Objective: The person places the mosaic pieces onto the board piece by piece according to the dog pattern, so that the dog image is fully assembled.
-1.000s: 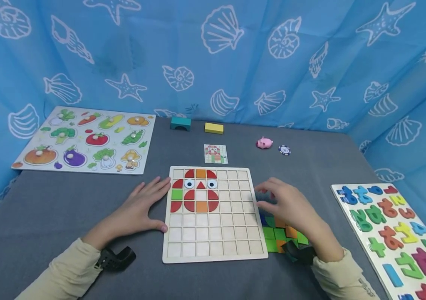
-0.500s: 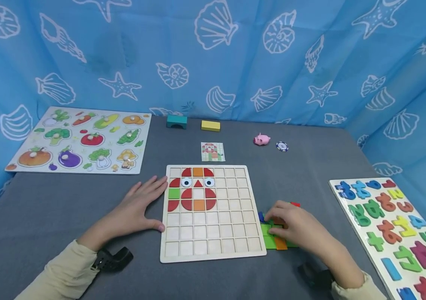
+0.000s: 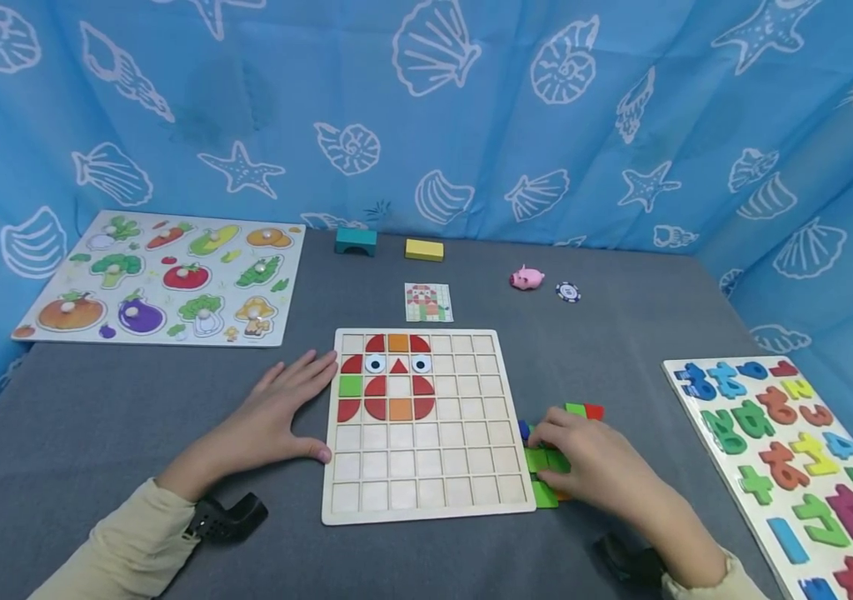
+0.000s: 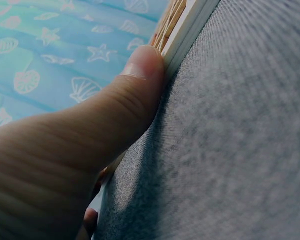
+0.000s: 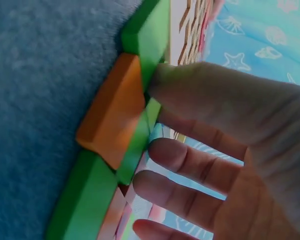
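A wooden grid board (image 3: 445,462) lies on the grey cloth, with red, orange and green tiles and two eye tiles forming a face in its upper left. My left hand (image 3: 265,425) rests along the board's left edge, fingers spread; in the left wrist view the thumb (image 4: 140,75) presses the board's side. My right hand (image 3: 595,458) is over loose coloured tiles (image 3: 537,460) right beside the board. In the right wrist view its thumb touches a green tile (image 5: 152,30) near an orange tile (image 5: 112,107), and the other fingers are loosely bent. The hand partly hides the tiles.
A small picture card (image 3: 429,302) lies behind the board. Farther back are a teal block (image 3: 356,241), a yellow block (image 3: 424,250), a pink pig (image 3: 527,278) and a poker chip (image 3: 568,292). A vegetable puzzle (image 3: 164,279) is at left, a number puzzle (image 3: 794,467) at right.
My right hand has come down and nearer from beside the board's upper right edge onto the tile pile, where tiles have shifted. My left hand has stayed at the board's edge.
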Available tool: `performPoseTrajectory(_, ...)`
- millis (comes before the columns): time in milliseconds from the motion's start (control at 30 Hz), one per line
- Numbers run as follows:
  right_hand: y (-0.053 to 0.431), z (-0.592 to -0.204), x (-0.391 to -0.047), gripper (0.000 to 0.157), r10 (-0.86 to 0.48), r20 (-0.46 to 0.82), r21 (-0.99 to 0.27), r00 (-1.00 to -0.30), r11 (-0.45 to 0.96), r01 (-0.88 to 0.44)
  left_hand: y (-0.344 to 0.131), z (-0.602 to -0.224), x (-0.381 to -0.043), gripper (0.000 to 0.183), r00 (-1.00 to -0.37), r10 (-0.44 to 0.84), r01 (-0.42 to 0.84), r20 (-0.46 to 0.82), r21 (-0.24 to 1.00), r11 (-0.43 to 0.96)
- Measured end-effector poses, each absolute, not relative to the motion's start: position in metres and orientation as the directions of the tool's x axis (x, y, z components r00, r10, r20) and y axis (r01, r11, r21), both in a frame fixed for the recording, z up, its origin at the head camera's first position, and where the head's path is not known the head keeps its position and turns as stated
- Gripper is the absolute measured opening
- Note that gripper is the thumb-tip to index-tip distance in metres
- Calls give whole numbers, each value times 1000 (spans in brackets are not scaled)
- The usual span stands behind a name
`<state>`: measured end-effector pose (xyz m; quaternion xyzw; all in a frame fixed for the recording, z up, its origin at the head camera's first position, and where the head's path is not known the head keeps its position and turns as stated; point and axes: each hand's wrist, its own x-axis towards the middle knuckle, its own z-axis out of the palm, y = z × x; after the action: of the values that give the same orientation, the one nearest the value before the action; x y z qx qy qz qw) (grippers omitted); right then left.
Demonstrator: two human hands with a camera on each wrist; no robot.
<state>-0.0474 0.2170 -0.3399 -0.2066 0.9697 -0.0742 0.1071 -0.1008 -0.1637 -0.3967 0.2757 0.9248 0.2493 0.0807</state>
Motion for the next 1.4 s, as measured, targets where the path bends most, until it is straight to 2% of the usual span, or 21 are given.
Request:
performPoseTrajectory(233,206,-334,-50,22,-444,-82,-195,-892,885,-423,-163,-394,-100,109,-832,554,470,-11,516,716)
performPoseTrajectory(400,168,-332,-60,25,-543,8,-190,-839,823,-535,-163,-393,-99,109,-835,551,466,-10,520,716)
performPoseTrajectory(600,122,-335,-71,25,-623,51,-195,-781,761,-619,-164,-396,-98,109,-837,547,462,-10,522,717)
performPoseTrajectory(800,97,-339,-79,24,-656,32,-207,-754,734,-647,-164,-395,-98,109,-839,544,461,-10,517,721)
performPoseTrajectory(1067,87,-342,-82,22,-687,32,-207,-726,706,-677,-163,-394,-99,109,-837,547,465,-8,519,717)
performPoseTrajectory(1400,92,-338,-80,23,-662,3,-211,-750,732,-647,-163,-396,-99,110,-836,548,472,7,518,713)
